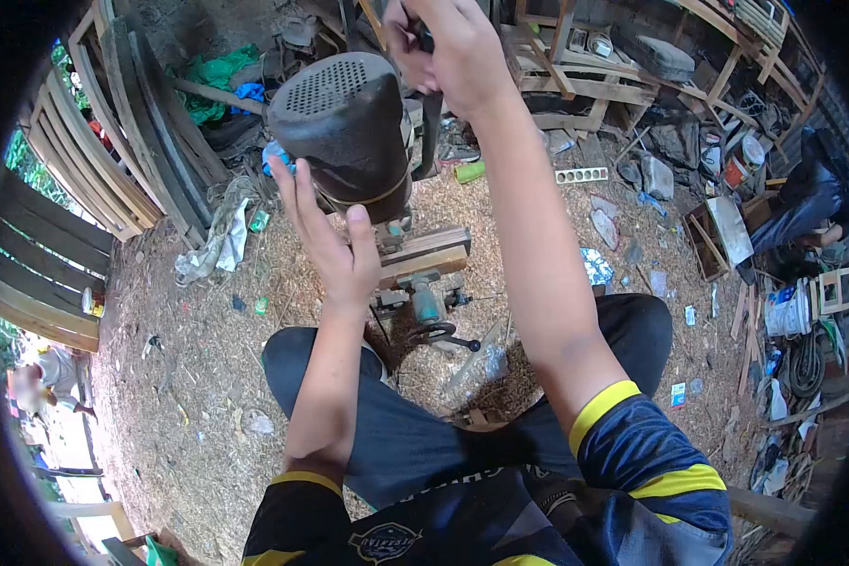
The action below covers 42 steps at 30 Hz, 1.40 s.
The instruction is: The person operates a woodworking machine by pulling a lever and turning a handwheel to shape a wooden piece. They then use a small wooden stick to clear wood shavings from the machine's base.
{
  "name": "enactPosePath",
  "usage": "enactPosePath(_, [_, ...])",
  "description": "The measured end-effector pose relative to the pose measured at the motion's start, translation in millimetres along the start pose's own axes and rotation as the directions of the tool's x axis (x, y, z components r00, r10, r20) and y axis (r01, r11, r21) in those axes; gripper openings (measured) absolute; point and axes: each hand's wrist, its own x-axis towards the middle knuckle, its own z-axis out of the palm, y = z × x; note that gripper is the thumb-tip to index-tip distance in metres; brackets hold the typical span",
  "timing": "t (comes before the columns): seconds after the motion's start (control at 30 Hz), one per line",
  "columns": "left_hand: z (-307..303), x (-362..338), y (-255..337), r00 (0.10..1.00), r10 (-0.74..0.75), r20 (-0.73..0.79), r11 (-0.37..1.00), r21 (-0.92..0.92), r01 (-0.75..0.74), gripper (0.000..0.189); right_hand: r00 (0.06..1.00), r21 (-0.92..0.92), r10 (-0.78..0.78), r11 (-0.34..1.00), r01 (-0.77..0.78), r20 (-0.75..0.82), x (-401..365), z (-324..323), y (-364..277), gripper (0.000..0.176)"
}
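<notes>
Left hand, fingers spread wide, cupped the black motor housing from its lower-left side; housing's long axis ran up and away. Right hand was fisted on a dark handle just above it.

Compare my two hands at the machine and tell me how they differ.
The left hand is open, fingers stretched, beside the black motor housing; the right hand is closed in a fist on a dark handle. The left hand sits lower, the right hand at the picture's top edge. Both are bare and raised.
</notes>
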Motion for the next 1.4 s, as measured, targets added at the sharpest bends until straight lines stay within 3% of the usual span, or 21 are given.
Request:
enactPosePath(0.03, [-0.5,0.6,-1.0,1.0,0.002,0.003,1.0,0.009,-0.002,0.071,0.999,0.033,0.035,0.999,-0.035,-0.01,3.4,-1.0,1.9,0.046])
enactPosePath(0.07, [-0.1,1.0,-2.0,1.0,-0.004,-0.001,1.0,0.009,0.004,0.07,0.995,-0.011,-0.055,0.998,0.054,-0.088,0.9,2.5,9.0,0.051])
enactPosePath(0.17, [3.8,1.4,-4.8,1.0,-0.009,-0.006,1.0,0.01,0.009,0.067,0.986,-0.123,-0.16,0.981,0.153,-0.041,-33.8,6.1,3.9,0.049])
enactPosePath(0.27, [7.1,-3.9,-10.4,0.999,-0.05,0.022,0.999,-0.014,0.05,0.07,0.93,-0.251,-0.368,0.901,0.355,-0.009,-91.0,13.9,19.4,0.045])
enactPosePath(0.33, [7.3,-5.6,-12.9,0.999,-0.032,0.032,0.999,-0.024,0.033,0.072,0.885,-0.242,-0.466,0.858,0.453,0.001,-120.0,19.0,24.9,0.042])
enactPosePath(0.43, [1.1,-8.1,-8.4,0.997,-0.041,0.065,0.999,0.014,0.041,0.074,0.932,-0.182,-0.357,0.915,0.361,0.058,-122.2,14.3,20.4,0.044])
enactPosePath(0.67, [-10.0,-4.9,-4.9,0.993,-0.038,0.11,0.997,0.071,0.03,0.065,0.94,-0.116,-0.34,0.936,0.334,-0.036,-128.3,21.5,18.3,0.062])
enactPosePath(0.77, [-20.2,-0.2,-8.4,0.994,-0.022,0.108,1.0,0.023,0.02,0.058,0.976,0.017,-0.182,0.983,0.181,0.121,-122.4,11.6,9.2,0.066])
enactPosePath(0.8, [-22.9,2.4,-11.1,0.994,-0.028,0.108,1.0,-0.001,0.028,0.056,0.983,0.003,-0.053,0.999,0.053,0.179,-117.9,8.2,3.1,0.077])
enactPosePath(0.83, [-25.8,4.9,-14.0,0.994,-0.014,0.112,1.0,0.009,0.013,0.052,0.966,-0.003,0.165,0.986,-0.168,0.201,-116.4,3.7,-3.1,0.082])
enactPosePath(0.9, [-29.6,10.2,-21.0,0.994,0.001,0.112,1.0,0.021,-0.003,0.047,0.833,0.001,0.45,0.88,-0.476,0.321,-101.3,-2.3,-17.8,0.083])
enactPosePath(0.97, [-34.9,14.3,-22.6,0.997,-0.018,0.08,0.998,-0.053,0.023,0.042,0.742,-0.325,0.543,0.837,-0.44,0.393,-84.0,-6.5,-31.5,0.074])
enactPosePath(1.07, [-44.1,20.7,-29.0,0.993,-0.099,0.065,0.974,-0.199,0.11,0.035,0.645,-0.695,0.63,0.689,-0.208,0.432,-69.6,-29.5,-36.4,0.053])
enactPosePath(1.13, [-49.5,27.7,-27.0,0.977,-0.197,0.083,0.934,-0.288,0.213,0.034,0.487,-0.78,0.839,0.467,-0.416,0.242,-60.6,-17.9,-48.9,0.045])
enactPosePath(1.2, [-50.5,28.1,-35.2,0.978,-0.196,0.074,0.914,-0.348,0.209,0.034,0.195,-0.537,0.98,0.184,-0.823,0.037,-52.9,-3.8,-57.7,0.044])
enactPosePath(1.3, [-55.0,28.9,-43.5,0.978,-0.192,0.086,0.886,-0.412,0.211,0.032,-0.213,-0.296,0.934,-0.297,-0.908,-0.286,-22.4,41.2,-52.9,0.036])
enactPosePath(1.33, [-56.7,29.2,-46.7,0.98,-0.174,0.095,0.885,-0.42,0.198,0.032,-0.264,-0.343,0.898,-0.385,-0.857,-0.351,-21.0,32.7,-31.7,0.025])
enactPosePath(1.4, [-56.4,32.8,-51.7,0.984,-0.165,0.068,0.898,-0.402,0.179,0.033,-0.201,-0.418,0.882,-0.388,-0.821,-0.426,-27.7,29.3,-22.6,0.023])
